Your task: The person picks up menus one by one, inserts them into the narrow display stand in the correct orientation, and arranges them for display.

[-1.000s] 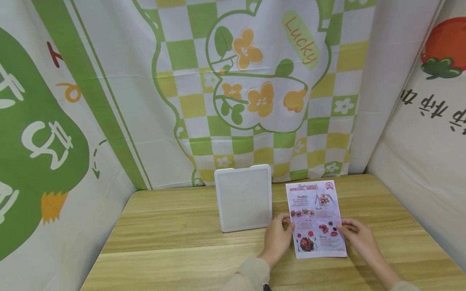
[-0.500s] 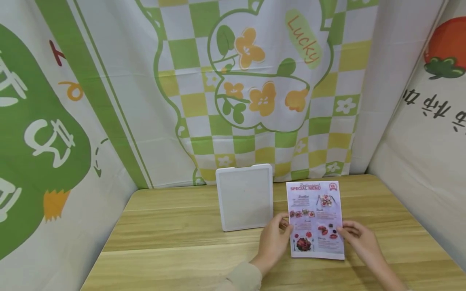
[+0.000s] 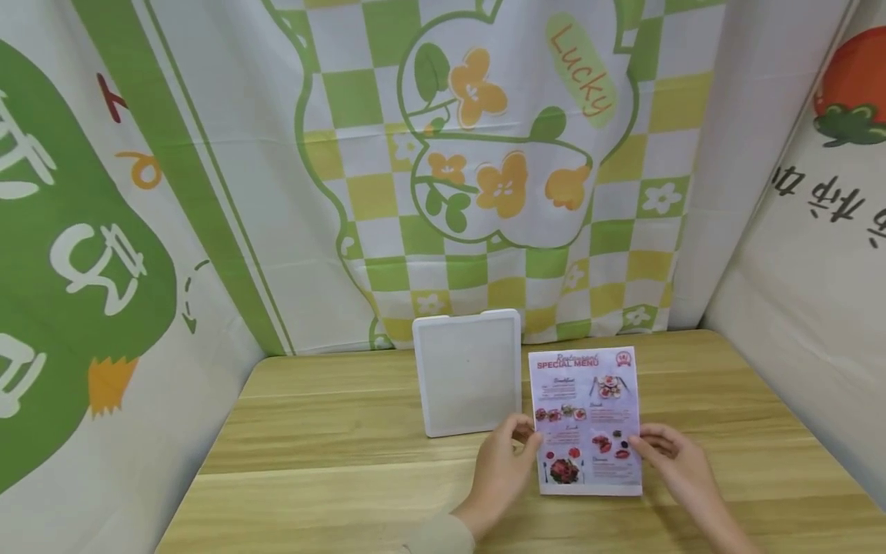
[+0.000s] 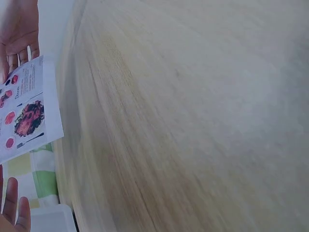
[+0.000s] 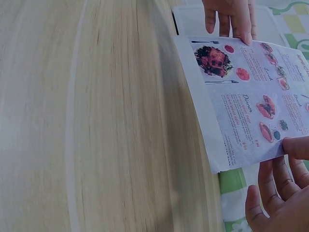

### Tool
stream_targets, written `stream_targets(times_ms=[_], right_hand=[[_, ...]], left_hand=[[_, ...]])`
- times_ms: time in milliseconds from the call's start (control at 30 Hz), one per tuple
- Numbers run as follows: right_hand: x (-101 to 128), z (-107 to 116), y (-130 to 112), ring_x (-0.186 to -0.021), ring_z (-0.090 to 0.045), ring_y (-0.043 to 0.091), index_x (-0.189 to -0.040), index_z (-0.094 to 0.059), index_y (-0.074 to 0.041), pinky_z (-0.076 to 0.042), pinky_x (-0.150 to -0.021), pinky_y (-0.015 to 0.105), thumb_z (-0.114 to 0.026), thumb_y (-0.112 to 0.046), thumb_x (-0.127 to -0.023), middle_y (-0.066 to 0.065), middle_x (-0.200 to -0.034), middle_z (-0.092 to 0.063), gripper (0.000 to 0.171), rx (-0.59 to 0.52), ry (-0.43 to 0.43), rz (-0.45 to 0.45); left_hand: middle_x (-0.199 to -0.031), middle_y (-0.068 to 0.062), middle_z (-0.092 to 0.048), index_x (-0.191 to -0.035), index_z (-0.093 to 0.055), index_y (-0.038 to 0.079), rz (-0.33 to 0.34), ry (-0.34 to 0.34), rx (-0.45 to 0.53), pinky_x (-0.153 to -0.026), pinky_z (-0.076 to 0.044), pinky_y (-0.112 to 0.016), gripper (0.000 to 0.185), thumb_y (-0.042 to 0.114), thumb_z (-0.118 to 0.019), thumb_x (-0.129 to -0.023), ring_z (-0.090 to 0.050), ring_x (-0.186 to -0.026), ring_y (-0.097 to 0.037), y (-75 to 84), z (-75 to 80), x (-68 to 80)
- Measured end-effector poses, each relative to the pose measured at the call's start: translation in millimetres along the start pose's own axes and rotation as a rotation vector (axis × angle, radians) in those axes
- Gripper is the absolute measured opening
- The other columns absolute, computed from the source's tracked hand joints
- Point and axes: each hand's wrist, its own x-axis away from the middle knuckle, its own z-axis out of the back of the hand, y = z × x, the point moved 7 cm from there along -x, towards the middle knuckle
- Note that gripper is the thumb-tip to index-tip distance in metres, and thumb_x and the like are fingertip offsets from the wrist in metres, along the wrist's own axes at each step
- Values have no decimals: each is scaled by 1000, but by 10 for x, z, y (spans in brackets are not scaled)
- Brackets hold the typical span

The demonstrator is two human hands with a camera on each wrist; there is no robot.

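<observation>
A printed menu sheet [image 3: 585, 422], headed "Special Menu" with food pictures, is held up between both hands over the table. My left hand [image 3: 504, 462] pinches its left edge, thumb on the printed face and fingers behind. At the opposite edge my right hand [image 3: 680, 471] pinches in the same way. The right wrist view shows the menu [image 5: 246, 96] tilted, its blank lower border toward the table, with the right thumb [image 5: 295, 147] on its face. Just left of the menu stands a white rectangular frame [image 3: 467, 375], propped upright near the back of the table.
The wood-grain table [image 3: 332, 492] has its back edge against a green and yellow checked curtain [image 3: 436, 254]. Printed fabric walls [image 3: 62, 254] enclose the left and right sides. The white frame's lower right corner lies close behind the left hand.
Both hands have carried the menu a little to the left, toward the white frame, and turned it to face the head camera more squarely. The grip looks the same; the view has shifted slightly.
</observation>
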Motion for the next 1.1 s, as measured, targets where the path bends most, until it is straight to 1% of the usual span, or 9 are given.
stream_targets(times_ms=[200, 367, 567, 733, 867, 1100], right_hand=[[43, -141, -110, -80, -61, -3, -110, -65, 7, -50, -74, 18, -72, -18, -92, 15, -100, -71, 32, -3, -23, -12], [68, -236, -175, -81, -61, -2, -110, -65, 6, -51, -74, 20, -72, -18, -92, 14, -101, -71, 30, -24, -31, -21], [89, -376, -266, -82, -61, -2, -107, -66, 6, -51, -75, 19, -72, -16, -92, 15, -100, -72, 28, -46, -45, 9], [123, -522, -346, -81, -63, 1, -105, -67, 6, -51, -76, 20, -73, -11, -90, 14, -97, -72, 23, -79, -48, 30], [128, -637, -411, -81, -63, 3, -104, -67, 4, -50, -76, 21, -74, -12, -89, 12, -96, -72, 22, -105, -61, 33], [106, -800, -544, -77, -63, 7, -100, -69, 1, -49, -74, 23, -75, -13, -88, 7, -90, -72, 20, -116, -84, 62]], left_hand=[[-88, 14, -65, -100, -65, 17, -7, 17, 1, -79, -50, -28, 7, 22, -67, -95, -59, -85, -4, -7, 187, 47], [-88, 14, -65, -99, -66, 16, -10, 30, -8, -79, -50, -28, 7, 22, -66, -95, -59, -85, -4, -28, 300, 66], [-87, 13, -65, -97, -66, 17, 12, 36, 9, -78, -49, -28, 8, 24, -67, -95, -59, -85, -6, -91, 458, 118], [-88, 11, -65, -96, -66, 16, 28, 51, -1, -79, -49, -32, 10, 25, -68, -95, -60, -87, -8, -165, 605, 174], [-88, 11, -65, -96, -65, 16, 43, 69, -12, -79, -49, -32, 11, 26, -68, -95, -60, -87, -8, -215, 725, 208], [-89, 9, -67, -97, -65, 13, 15, 94, -44, -79, -49, -32, 16, 29, -67, -95, -60, -87, -11, -237, 935, 252]])
